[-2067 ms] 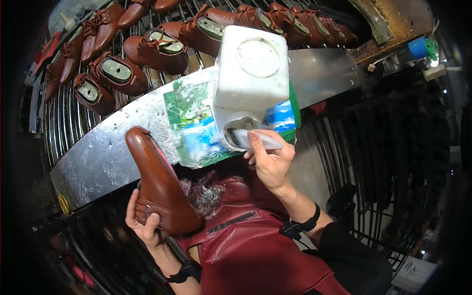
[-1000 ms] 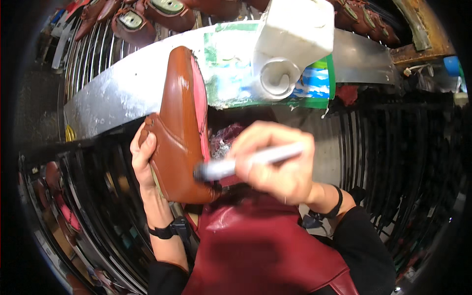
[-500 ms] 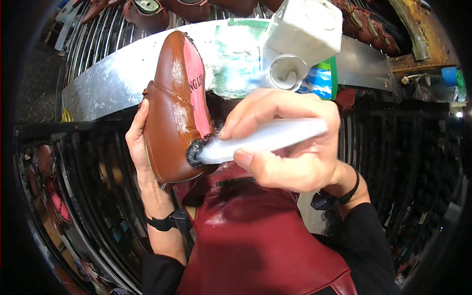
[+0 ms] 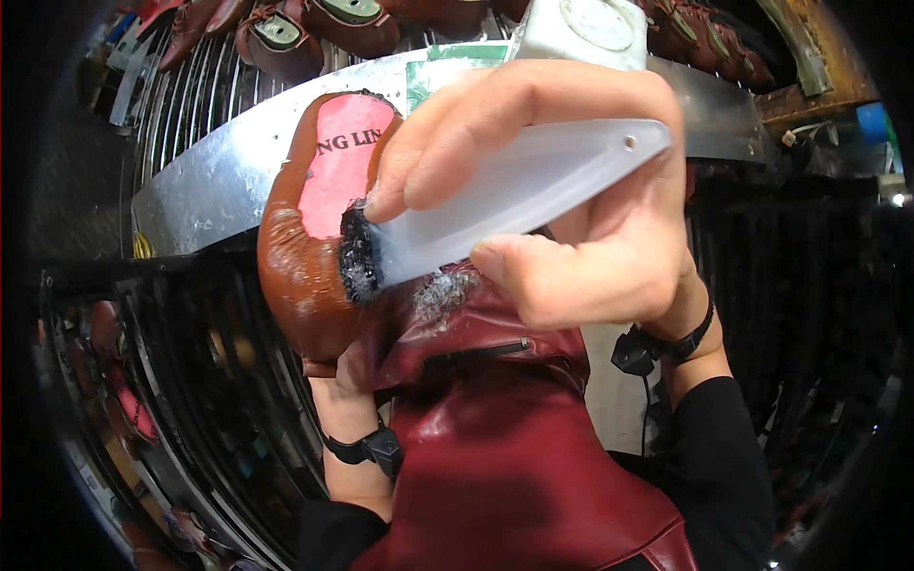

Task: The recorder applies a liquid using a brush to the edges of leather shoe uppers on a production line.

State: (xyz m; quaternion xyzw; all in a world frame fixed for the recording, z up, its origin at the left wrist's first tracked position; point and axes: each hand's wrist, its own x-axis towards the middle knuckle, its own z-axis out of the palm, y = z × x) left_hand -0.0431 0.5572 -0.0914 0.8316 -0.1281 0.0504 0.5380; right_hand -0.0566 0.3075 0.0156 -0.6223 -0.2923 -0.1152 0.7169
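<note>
My left hand [image 4: 354, 369] supports a brown leather shoe upper [image 4: 290, 266], sole side turned up; its fingers are hidden behind the leather. The pink insole board [image 4: 347, 152] with dark lettering faces me. My right hand [image 4: 605, 276] grips a brush [image 4: 519, 195] by its flat whitish plastic handle, between the thumb below and the fingers above. Its dark bristles, clumped and whitish in places, press against the leather along the insole's edge, on the right side. The leather looks wet and shiny there and on the left side.
A metal bench top [image 4: 200, 209] curves across ahead, holding a white plastic container [image 4: 581, 33] partly behind my right hand. Several brown shoes [image 4: 352, 24] sit on a barred rack beyond it. A dark red apron [image 4: 514, 447] covers my lap, with a crusty whitish patch near the shoe.
The shoe has tipped, so more of its pink bottom shows. My right hand and the brush have risen, and the brush has turned; the white cup is now hidden.
</note>
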